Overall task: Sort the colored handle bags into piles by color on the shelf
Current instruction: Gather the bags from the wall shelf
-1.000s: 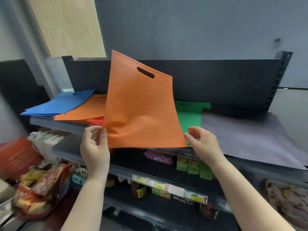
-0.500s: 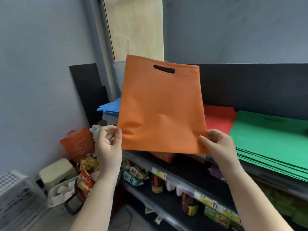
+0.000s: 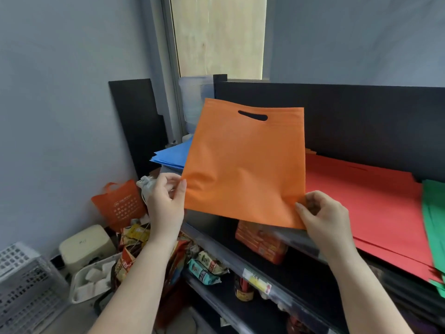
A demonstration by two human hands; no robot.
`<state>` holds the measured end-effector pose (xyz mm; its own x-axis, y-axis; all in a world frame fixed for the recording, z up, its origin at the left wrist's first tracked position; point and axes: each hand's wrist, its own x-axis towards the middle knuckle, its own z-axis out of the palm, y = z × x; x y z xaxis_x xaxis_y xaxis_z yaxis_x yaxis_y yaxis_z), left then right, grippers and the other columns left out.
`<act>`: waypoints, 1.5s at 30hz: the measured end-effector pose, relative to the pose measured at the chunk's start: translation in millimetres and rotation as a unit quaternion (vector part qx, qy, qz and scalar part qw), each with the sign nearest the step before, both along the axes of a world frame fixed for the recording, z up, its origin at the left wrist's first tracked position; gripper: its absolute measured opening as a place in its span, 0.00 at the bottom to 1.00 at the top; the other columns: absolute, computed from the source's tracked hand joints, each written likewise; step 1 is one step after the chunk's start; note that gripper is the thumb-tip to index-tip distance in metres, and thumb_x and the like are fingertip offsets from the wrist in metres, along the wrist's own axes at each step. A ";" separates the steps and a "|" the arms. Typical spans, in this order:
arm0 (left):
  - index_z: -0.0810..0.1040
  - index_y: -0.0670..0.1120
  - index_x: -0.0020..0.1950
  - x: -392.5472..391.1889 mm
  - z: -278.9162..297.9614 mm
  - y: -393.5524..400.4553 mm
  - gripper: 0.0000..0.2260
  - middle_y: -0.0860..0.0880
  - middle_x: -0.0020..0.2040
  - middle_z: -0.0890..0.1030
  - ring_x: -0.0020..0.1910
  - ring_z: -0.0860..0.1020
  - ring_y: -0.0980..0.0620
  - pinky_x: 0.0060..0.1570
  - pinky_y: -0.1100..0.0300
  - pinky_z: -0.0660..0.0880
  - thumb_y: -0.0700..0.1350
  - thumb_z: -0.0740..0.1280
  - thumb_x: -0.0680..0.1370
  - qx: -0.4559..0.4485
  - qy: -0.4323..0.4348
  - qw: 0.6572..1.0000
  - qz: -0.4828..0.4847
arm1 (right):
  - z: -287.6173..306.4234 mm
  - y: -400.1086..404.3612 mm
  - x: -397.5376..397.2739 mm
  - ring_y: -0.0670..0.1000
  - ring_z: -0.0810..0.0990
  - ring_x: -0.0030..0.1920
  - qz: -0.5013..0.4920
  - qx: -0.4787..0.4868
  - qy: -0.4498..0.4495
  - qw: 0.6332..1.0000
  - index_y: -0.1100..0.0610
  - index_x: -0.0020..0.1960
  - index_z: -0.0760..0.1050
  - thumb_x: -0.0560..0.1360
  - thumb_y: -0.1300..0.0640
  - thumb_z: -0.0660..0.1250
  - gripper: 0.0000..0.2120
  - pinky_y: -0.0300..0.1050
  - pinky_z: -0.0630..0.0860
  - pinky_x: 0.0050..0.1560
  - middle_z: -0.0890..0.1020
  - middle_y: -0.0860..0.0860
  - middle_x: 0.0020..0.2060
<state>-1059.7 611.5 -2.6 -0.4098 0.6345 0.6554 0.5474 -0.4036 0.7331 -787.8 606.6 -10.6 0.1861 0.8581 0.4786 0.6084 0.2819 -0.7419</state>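
two hands hold one orange bag (image 3: 243, 165) upright in front of the shelf (image 3: 301, 239), handle slot at the top, bottom edge toward the person. its long axis runs near vertical, the top leaning slightly to the right; the flat face is turned to the camera. the left hand (image 3: 166, 203) pinches the lower left corner, thumb on the front face and fingers curled behind. the right hand (image 3: 325, 218) pinches the lower right corner, thumb on the front and fingers curled against the edge. the bag is off the shelf surface, hanging between the blue pile (image 3: 172, 155) at the left end and the red pile (image 3: 368, 201) to the right, partly covering both.

the red pile lies flat on the top shelf, with the green pile (image 3: 435, 218) just beside it at the right edge of view. the blue pile overhangs the shelf's left end.

containers: a white perforated crate (image 3: 24, 285) at lower left, contents not visible; a shallow white tray (image 3: 81, 285) holding crumpled white pieces; an orange printed tote (image 3: 120, 206) standing on the floor against the wall, contents not visible. lower shelves carry snack packets (image 3: 207, 268) and a jar (image 3: 244, 289).
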 end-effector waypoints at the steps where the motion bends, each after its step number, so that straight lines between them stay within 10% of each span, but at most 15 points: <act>1: 0.73 0.46 0.47 -2.8 0.6 15.1 0.02 0.56 0.40 0.77 0.41 0.76 0.65 0.40 0.76 0.71 0.41 0.66 0.78 -0.007 0.006 1.000 0.001 | -0.7 10.5 -2.3 0.41 0.75 0.37 -0.005 -0.001 -0.009 1.000 0.54 0.42 0.76 0.73 0.61 0.70 0.05 0.33 0.67 0.34 0.78 0.43 0.34; 18: 0.73 0.49 0.47 -2.9 -38.8 158.4 0.04 0.57 0.38 0.72 0.38 0.71 0.59 0.31 0.68 0.62 0.48 0.66 0.77 -0.226 0.195 0.953 -0.051 | -23.8 90.1 5.4 0.47 0.71 0.37 -0.143 -0.154 -0.099 0.973 0.55 0.65 0.73 0.74 0.55 0.69 0.20 0.35 0.61 0.31 0.70 0.42 0.33; 24: 0.77 0.45 0.53 -6.5 -30.5 179.6 0.10 0.52 0.43 0.71 0.46 0.72 0.51 0.45 0.58 0.68 0.49 0.67 0.76 -0.233 0.294 0.924 -0.081 | -20.2 90.5 1.4 0.46 0.71 0.37 -0.171 -0.179 -0.118 0.962 0.54 0.65 0.73 0.73 0.53 0.70 0.21 0.41 0.63 0.33 0.73 0.45 0.34; 45: 0.71 0.47 0.65 142.7 50.5 180.0 0.19 0.48 0.59 0.75 0.57 0.73 0.47 0.52 0.54 0.69 0.56 0.59 0.79 0.034 0.522 0.795 -0.306 | 52.2 10.0 4.8 0.55 0.74 0.60 -0.396 -0.181 -0.337 0.835 0.53 0.69 0.68 0.78 0.46 0.60 0.22 0.46 0.71 0.48 0.74 0.50 0.61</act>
